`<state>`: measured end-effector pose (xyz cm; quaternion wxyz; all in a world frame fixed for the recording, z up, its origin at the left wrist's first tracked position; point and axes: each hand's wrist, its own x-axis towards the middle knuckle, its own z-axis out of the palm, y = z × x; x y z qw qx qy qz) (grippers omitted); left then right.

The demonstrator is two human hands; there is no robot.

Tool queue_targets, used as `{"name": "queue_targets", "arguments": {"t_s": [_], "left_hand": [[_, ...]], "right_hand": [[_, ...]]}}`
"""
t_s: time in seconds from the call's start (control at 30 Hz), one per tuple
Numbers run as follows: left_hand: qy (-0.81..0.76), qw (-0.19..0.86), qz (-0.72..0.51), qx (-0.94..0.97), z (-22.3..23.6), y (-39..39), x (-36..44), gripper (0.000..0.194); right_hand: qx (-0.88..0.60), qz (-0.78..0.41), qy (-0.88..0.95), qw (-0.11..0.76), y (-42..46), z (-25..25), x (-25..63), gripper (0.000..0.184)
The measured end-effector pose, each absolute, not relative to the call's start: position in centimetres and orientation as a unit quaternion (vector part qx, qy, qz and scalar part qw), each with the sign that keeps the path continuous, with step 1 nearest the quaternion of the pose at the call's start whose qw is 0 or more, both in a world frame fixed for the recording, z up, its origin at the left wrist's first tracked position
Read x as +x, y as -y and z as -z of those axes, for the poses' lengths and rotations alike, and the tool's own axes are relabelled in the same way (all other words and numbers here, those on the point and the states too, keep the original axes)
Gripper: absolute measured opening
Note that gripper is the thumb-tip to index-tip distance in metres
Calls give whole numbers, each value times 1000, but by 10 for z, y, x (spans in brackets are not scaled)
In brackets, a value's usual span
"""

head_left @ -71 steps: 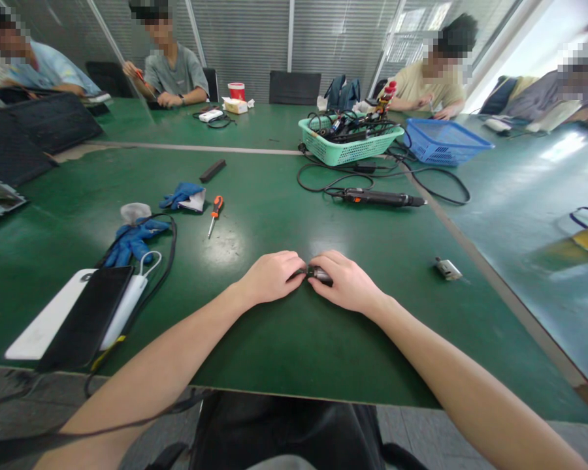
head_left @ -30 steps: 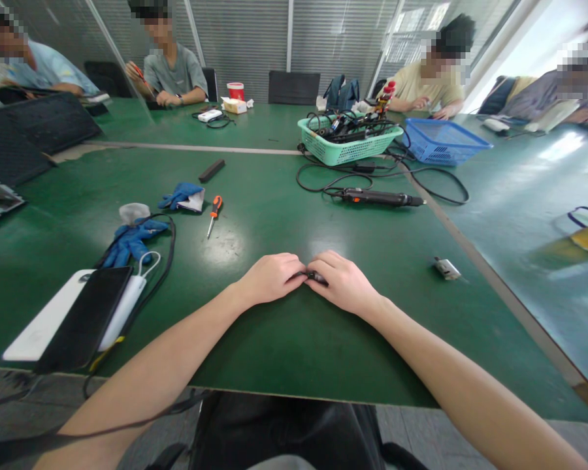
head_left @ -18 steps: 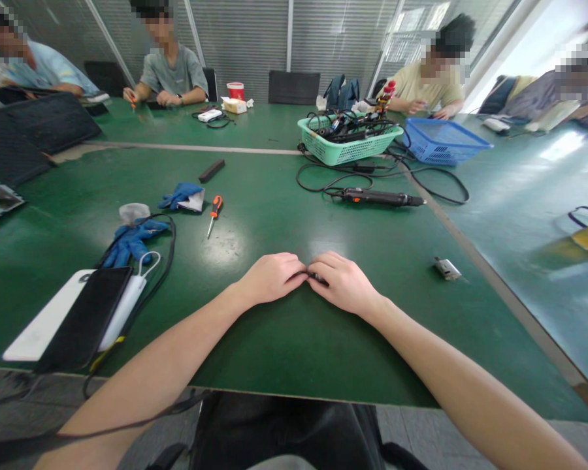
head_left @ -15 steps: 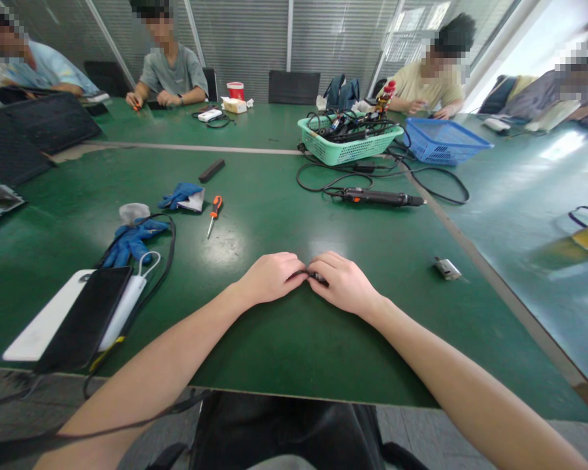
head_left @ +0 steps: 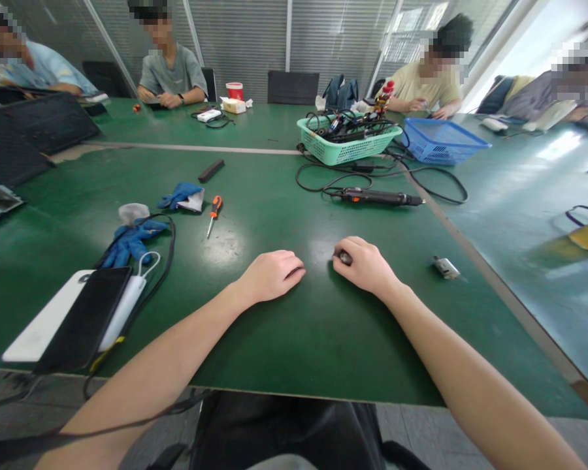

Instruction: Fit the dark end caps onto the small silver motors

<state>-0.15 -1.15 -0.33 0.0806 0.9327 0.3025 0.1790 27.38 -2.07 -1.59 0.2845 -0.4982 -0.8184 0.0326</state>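
Note:
My left hand (head_left: 273,277) rests on the green table (head_left: 294,346) with its fingers closed around a thin dark piece that shows only as a sliver by the thumb. To its right, my right hand (head_left: 362,266) is closed on a small dark object (head_left: 345,258) with a greyish rounded end; most of it is hidden by the fingers, so its kind is unclear. A gap of bare table separates the two hands. Farther right of my right hand lies a small metal part (head_left: 445,267).
An orange-handled screwdriver (head_left: 214,212), blue gloves (head_left: 132,241) and phones (head_left: 85,313) lie to the left. Ahead are a black electric screwdriver (head_left: 382,197), a green basket (head_left: 343,153) of tools and a blue basket (head_left: 443,155). Several people sit around the table.
My right hand has moved right and slightly away from me, apart from my left hand, carrying the small dark object. My left hand has stayed nearly in place.

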Motion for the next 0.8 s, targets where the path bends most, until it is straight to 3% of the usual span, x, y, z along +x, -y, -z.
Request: {"name": "queue_targets", "arguments": {"t_s": [0.43,0.8], "left_hand": [[-307,76,-168,934,3,13,-2,31],[-320,77,-175,928,6,11,-5,30]], "right_hand": [[-484,-49,841,239,17,10,290,5],[-658,21,724,205,-3,23,355,15]]}}
